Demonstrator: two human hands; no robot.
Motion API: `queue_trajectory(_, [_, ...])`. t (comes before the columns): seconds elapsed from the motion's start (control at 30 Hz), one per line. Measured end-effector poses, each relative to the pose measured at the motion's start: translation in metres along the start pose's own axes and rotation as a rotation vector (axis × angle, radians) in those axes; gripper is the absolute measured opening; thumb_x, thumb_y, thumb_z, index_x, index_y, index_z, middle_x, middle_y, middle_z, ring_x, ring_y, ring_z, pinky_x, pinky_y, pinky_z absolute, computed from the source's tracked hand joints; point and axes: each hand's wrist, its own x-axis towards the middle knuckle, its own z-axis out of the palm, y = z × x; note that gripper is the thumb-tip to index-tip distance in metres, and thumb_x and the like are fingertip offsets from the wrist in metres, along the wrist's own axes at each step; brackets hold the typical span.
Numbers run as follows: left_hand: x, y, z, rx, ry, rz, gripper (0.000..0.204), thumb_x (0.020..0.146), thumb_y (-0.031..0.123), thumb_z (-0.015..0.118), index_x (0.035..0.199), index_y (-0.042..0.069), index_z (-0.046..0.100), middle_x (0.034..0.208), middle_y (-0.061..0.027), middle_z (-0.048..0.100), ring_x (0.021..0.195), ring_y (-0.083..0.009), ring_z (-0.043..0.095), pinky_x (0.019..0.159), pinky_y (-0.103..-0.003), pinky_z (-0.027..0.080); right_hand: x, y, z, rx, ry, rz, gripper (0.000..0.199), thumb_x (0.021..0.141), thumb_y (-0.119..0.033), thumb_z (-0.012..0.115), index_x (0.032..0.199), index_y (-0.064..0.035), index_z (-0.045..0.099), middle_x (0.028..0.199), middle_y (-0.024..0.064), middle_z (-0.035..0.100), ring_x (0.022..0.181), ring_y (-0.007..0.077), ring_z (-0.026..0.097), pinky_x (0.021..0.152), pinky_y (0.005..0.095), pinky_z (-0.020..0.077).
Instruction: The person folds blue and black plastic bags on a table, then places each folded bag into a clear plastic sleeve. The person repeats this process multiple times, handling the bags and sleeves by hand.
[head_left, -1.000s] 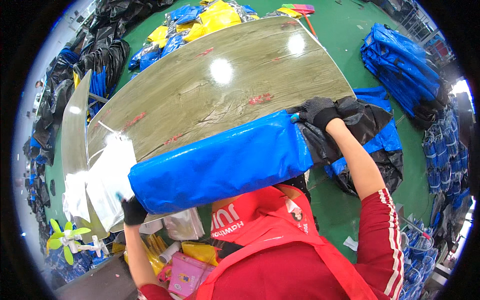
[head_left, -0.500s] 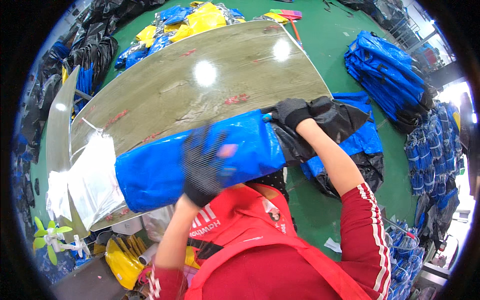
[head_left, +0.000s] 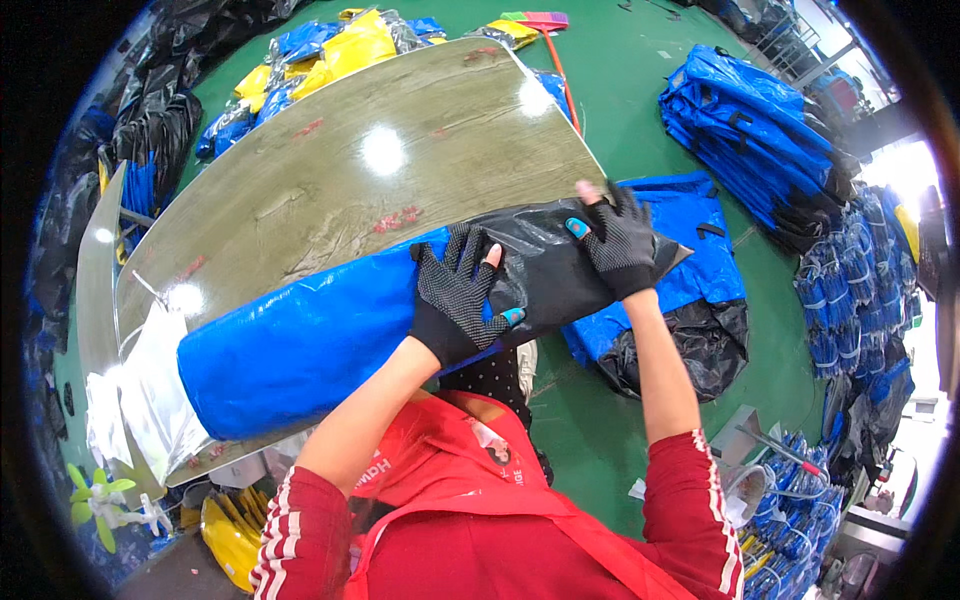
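Note:
A long folded bag of glossy blue sheeting point(head_left: 300, 350) with a black end lies along the near edge of a wood-patterned table point(head_left: 330, 210). My left hand point(head_left: 460, 290), in a black dotted glove with bare fingertips showing, presses flat with spread fingers where blue meets black. On the black end point(head_left: 540, 250) rests my right hand point(head_left: 615, 240), gloved alike, its fingers apart and slightly blurred. Both hands lie on top of the sheeting and grip nothing that I can see. White plastic bags point(head_left: 160, 390) sit against the bag's left end.
Blue-and-black sheeting point(head_left: 680, 240) is on the green floor right of the table. Farther right lie a large blue stack point(head_left: 750, 130) and tied blue bundles point(head_left: 850, 280). Yellow and blue packs point(head_left: 350, 50) and a broom point(head_left: 550, 50) are beyond the table. A small green-bladed fan point(head_left: 100, 490) stands lower left.
My left hand has moved right from the blue middle to the black join. The right hand's bunched black end is now spread flatter. The whole view has shifted a little.

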Motion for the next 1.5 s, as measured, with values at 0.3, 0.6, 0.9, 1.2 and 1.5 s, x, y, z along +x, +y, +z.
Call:
queue_trajectory(0.3, [0.007,-0.005,0.005,-0.001,-0.069,0.005,0.082,0.070,0.060,0.062,0.131,0.006,0.051,0.140,-0.0201,0.042,0.135,-0.0384,0.029,0.107,-0.066,0.015,-0.048,-0.065,-0.041,1.630,0.454,0.836,0.051,0.075,-0.003,0.075,0.122,-0.0015,0.056,0.119,0.0093,0.061,0.104,0.0240,0.060,0.090,0.0374,0.0506])
queue_trajectory(0.6, [-0.051,-0.070,-0.035,-0.207,0.140,0.012,0.049,0.086,0.054,0.055,0.118,0.017,0.060,0.124,-0.0088,0.060,0.112,-0.0280,0.056,0.090,-0.040,0.045,-0.013,-0.244,-0.081,0.730,0.010,-0.521,0.040,0.071,-0.007,0.064,0.111,-0.0056,0.061,0.123,0.0178,0.057,0.118,0.0423,0.049,0.100,0.0527,0.0356])
queue_trajectory(0.9, [-0.290,-0.160,-0.153,0.290,-0.047,-0.725,0.091,0.068,0.043,0.075,0.141,0.006,0.037,0.150,-0.0186,0.030,0.138,-0.0398,0.028,0.112,-0.054,0.021,-0.064,-0.303,-0.036,0.175,-0.383,-0.684,0.101,0.057,-0.069,0.071,0.137,-0.0139,0.048,0.140,0.0249,0.041,0.136,0.0489,0.024,0.101,0.0781,-0.0010])
queue_trajectory(1.2, [-0.330,-0.172,-0.115,0.285,0.258,-0.864,0.097,0.071,0.036,0.076,0.146,0.000,0.025,0.147,-0.0242,0.032,0.135,-0.0444,0.029,0.112,-0.050,0.025,-0.068,-0.357,-0.004,0.123,-0.240,-0.600,0.053,0.083,-0.046,0.052,0.125,-0.0151,0.058,0.138,0.0179,0.047,0.138,0.0421,0.026,0.098,0.0809,0.0040])
queue_trajectory(1.5, [-0.325,-0.174,-0.119,0.344,0.318,-0.763,0.097,0.069,0.042,0.074,0.147,0.006,0.028,0.150,-0.0205,0.029,0.139,-0.0406,0.025,0.114,-0.050,0.020,-0.033,-0.278,-0.041,0.255,-0.171,-0.807,0.059,0.073,-0.030,0.066,0.130,-0.0203,0.054,0.138,0.0124,0.048,0.137,0.0424,0.030,0.102,0.0750,0.0143])
